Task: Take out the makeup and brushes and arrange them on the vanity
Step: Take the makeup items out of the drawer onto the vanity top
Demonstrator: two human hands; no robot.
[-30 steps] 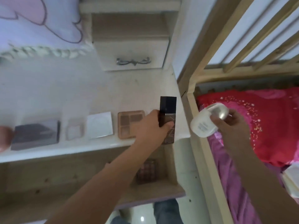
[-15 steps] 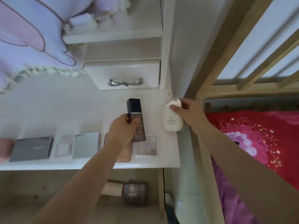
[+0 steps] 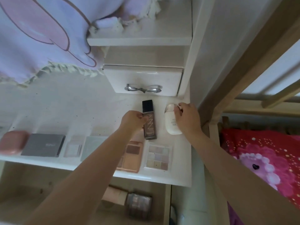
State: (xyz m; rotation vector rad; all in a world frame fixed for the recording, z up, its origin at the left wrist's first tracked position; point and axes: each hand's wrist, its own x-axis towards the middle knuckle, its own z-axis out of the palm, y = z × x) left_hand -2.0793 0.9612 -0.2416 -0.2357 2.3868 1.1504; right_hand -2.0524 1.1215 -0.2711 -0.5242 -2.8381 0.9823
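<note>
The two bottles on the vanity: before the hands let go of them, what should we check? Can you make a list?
1. Dark bottle lies flat on the vanity top: ok.
2. White bottle lies on the top, not over the edge: ok.
3. The two bottles are apart, not touching: ok.
4. Left hand is off the dark bottle: not ok, its fingers pinch the side.
5. Right hand is off the white bottle: not ok, it holds the cap end.
6. Dark bottle is clear of the peach palette in front: cannot tell, their ends look very close.
</note>
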